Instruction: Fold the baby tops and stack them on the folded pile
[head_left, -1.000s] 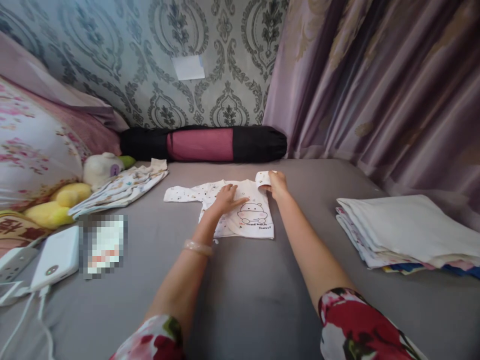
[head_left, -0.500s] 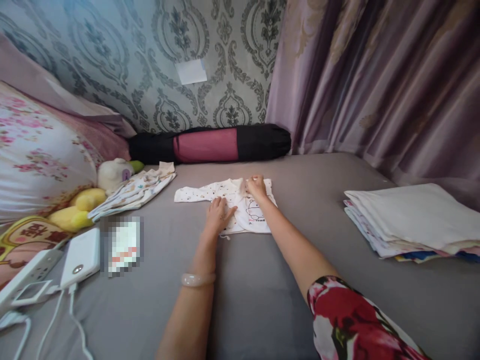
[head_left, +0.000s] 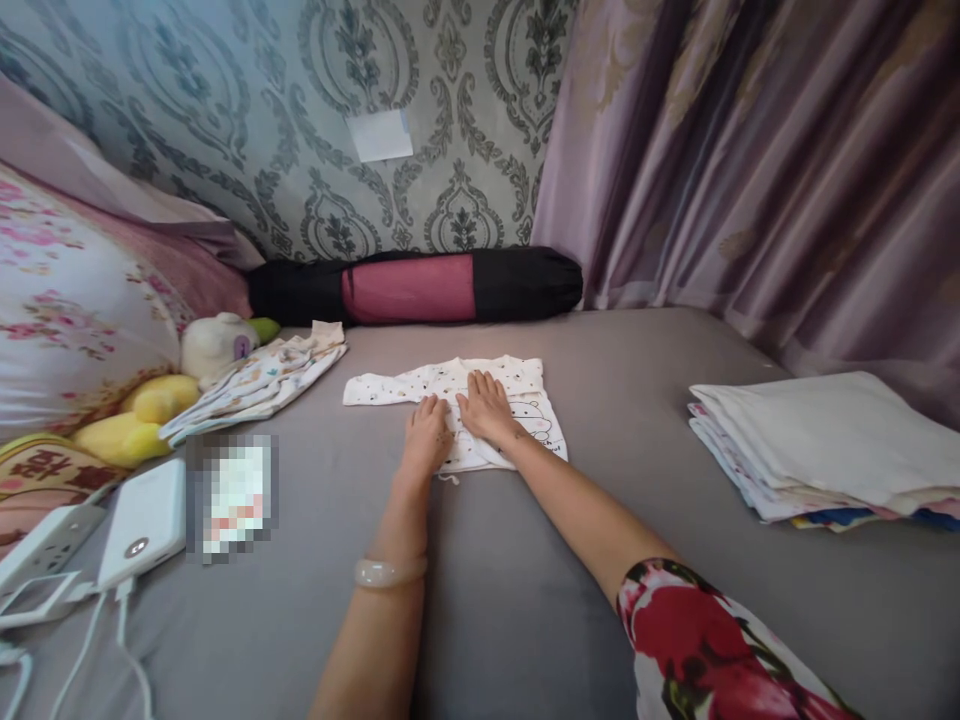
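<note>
Shirt [head_left: 553,410] mid-frame, one sleeve [head_left: 521,376] now folded across. Right hand [head_left: 486,405], earlier pinching sleeve, lies flat, partly hiding print [head_left: 534,412]. Left hand [head_left: 427,437] rests unclenched on shirt. Folded stack [head_left: 817,430] right; power bank [head_left: 144,520] lower left.

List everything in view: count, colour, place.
baby shirt: 1, printed white, centre
garment stack: 1, white on top, right
printed garments: count unclear, mostly white, left
plush toys: count unclear, cream, yellow, left
lettered cushion: 1, brown, yellow, left
floral pillow: 1, white, pink, left
power bank: 1, white, left
power strip: 1, white, left
cables: several, white, left
blurred item: 1, pale, left
drape: 1, pink, upper left
long bag: 1, black, maroon, back
paper: 1, white, back
wallpaper: 1, grey, back
curtain: 1, mauve, right
bedsheet: 1, grey, beneath
bracelet: 1, pale, left wrist
floral sleeve: 1, red, right arm
left hand: 1, on shirt
right hand: 1, on shirt
</note>
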